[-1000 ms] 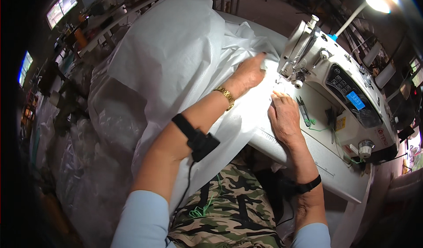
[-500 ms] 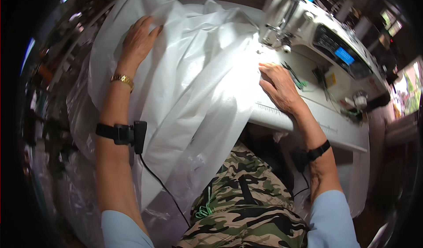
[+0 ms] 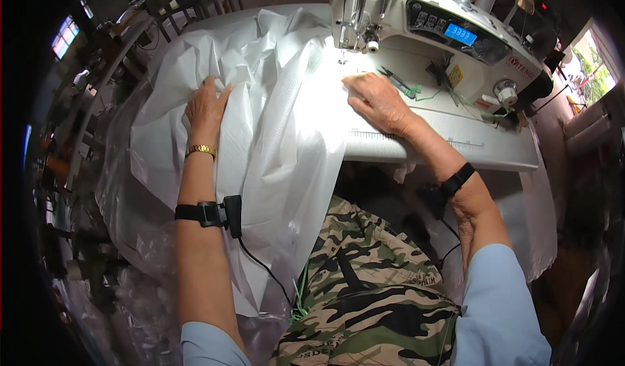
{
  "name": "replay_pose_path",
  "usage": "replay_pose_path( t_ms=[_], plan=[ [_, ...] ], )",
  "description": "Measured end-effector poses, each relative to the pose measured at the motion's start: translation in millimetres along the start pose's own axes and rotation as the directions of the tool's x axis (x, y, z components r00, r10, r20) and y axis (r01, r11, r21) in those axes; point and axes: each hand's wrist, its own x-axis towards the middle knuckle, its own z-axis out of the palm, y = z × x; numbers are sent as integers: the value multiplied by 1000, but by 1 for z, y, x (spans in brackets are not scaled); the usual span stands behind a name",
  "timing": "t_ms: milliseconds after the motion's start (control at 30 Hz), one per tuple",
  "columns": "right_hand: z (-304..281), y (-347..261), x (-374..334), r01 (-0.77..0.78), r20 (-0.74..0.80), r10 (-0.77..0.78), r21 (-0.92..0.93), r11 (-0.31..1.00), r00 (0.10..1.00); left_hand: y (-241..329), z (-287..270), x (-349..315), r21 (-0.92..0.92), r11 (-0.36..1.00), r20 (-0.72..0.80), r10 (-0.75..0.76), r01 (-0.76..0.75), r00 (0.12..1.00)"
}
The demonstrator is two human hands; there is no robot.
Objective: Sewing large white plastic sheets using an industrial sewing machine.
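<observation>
A large white woven-plastic sheet [image 3: 260,125] lies in folds across the sewing table and hangs over its front edge towards my lap. My left hand [image 3: 208,109] rests on it left of the machine, thumb and forefinger apart, with folds bunched at the fingertips. My right hand [image 3: 377,99] has its fingers bent together at the sheet's right edge, just in front of the needle area. The fingertips sit in glare, so their hold is partly washed out. The white sewing machine [image 3: 390,21] stands over that edge, its lamp shining on the sheet.
Small thread snips [image 3: 398,83] and green thread lie on the machine bed, right of the needle. A ruler scale [image 3: 384,134] runs along the table front. Clear plastic sheeting [image 3: 143,288] hangs at the left. A wooden chair [image 3: 185,1] stands beyond the table.
The view has shifted, bringing the machine further left. My left hand has come nearer to me and closer to the machine, and the sheet is more bunched. My right hand's fingers are more bent.
</observation>
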Motion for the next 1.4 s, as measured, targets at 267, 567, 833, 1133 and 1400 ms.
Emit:
replay_pose_path(
  t_ms=[267,567,833,1133,1400],
  plan=[
    [10,-15,12,163,-168,-141,125,979,976,-2,-17,-19,76,996,14,-37,36,999],
    [-3,16,1,158,-155,-143,90,983,978,-105,-86,-153,288,954,114,-121,84,986],
    [-4,25,-4,123,-208,-99,109,986,973,-158,-143,-263,26,832,481,-496,554,723],
    [26,-102,-45,375,-108,-366,72,924,924,76,-168,-221,-425,859,63,343,-286,937],
    [15,-123,-36,291,-336,-256,57,955,907,114,-52,-300,-297,955,354,82,29,932]
  ],
)
